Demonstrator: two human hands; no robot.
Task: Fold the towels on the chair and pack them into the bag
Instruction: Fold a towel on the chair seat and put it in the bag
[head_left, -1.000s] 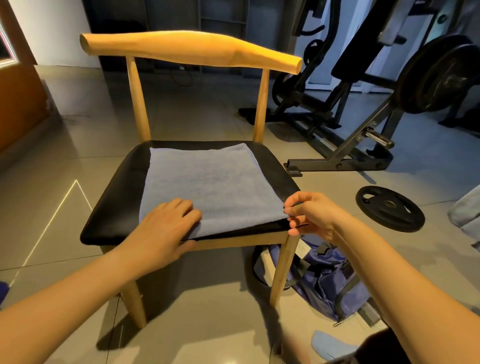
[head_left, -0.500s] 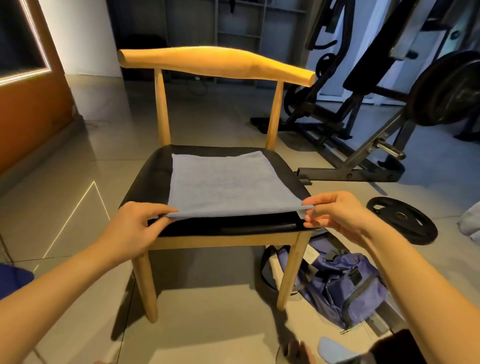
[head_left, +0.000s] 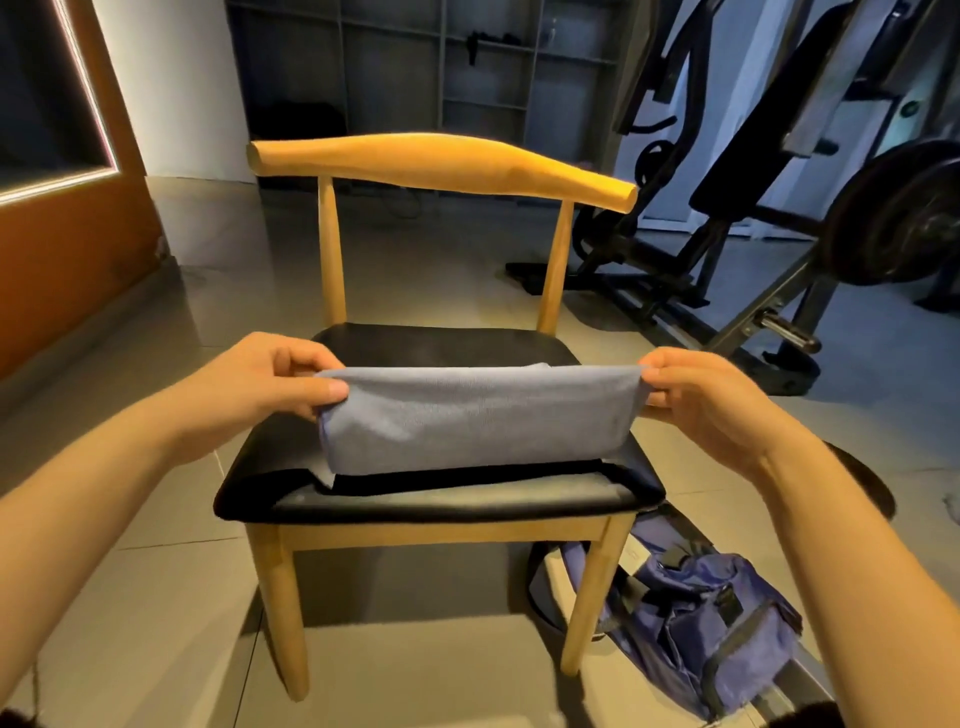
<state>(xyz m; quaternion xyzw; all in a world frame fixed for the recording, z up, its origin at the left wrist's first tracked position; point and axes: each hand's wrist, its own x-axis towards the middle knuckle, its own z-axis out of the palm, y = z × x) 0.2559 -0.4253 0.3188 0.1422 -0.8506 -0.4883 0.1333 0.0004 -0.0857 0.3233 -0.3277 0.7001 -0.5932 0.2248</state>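
Observation:
A grey-blue towel is lifted off the black seat of a wooden chair, its near edge raised and its lower part still resting on the seat. My left hand pinches the towel's left corner. My right hand pinches the right corner. The towel hangs stretched between them over the middle of the seat. A blue bag lies on the floor beside the chair's front right leg, partly hidden behind it.
A weight bench and barbell rack stand to the right behind the chair. A black weight plate lies on the floor behind my right forearm. An orange wall panel is at the left. Grey tiled floor surrounds the chair.
Both hands raised the towel's near edge from the seat and carried it toward the chair's back, so the flat towel now hangs doubled over. The view moved closer and tilted up.

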